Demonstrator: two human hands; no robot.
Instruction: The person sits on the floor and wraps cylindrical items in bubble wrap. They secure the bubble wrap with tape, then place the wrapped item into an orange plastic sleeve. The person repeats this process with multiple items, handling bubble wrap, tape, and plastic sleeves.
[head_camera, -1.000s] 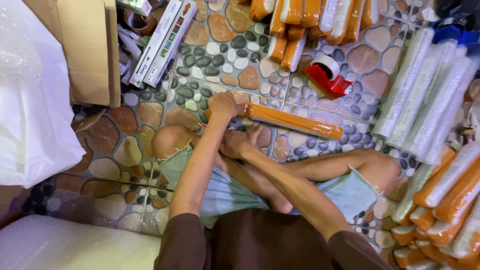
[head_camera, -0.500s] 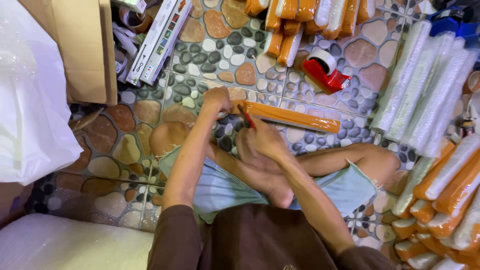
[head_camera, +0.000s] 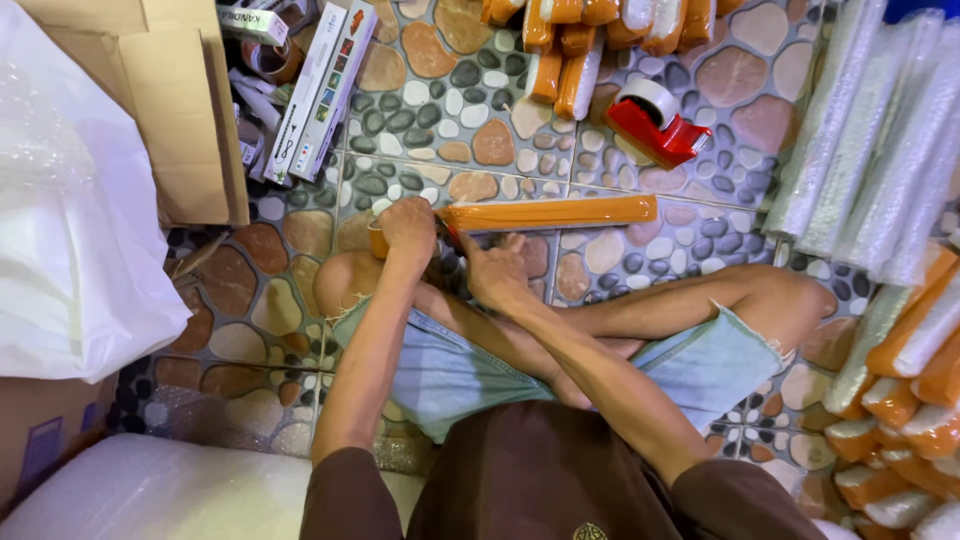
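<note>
Orange wrapped roll (head_camera: 550, 213) lies on floor | our left hand (head_camera: 408, 228) clamps its end steady | right hand (head_camera: 495, 272) pinches beside, working the wrap.

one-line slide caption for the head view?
Seated person's left hand and right hand grip one end of a long orange wrapped roll on pebble-patterned floor.

free: bare floor (head_camera: 620, 255) ahead; blocked: tape dispenser (head_camera: 655, 125) beyond; cardboard box (head_camera: 175, 110) left

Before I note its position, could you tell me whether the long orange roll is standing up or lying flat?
Lying flat: the long orange roll stretches lengthwise across the pebble-pattern floor, its near end held by the left hand and right hand.
</note>
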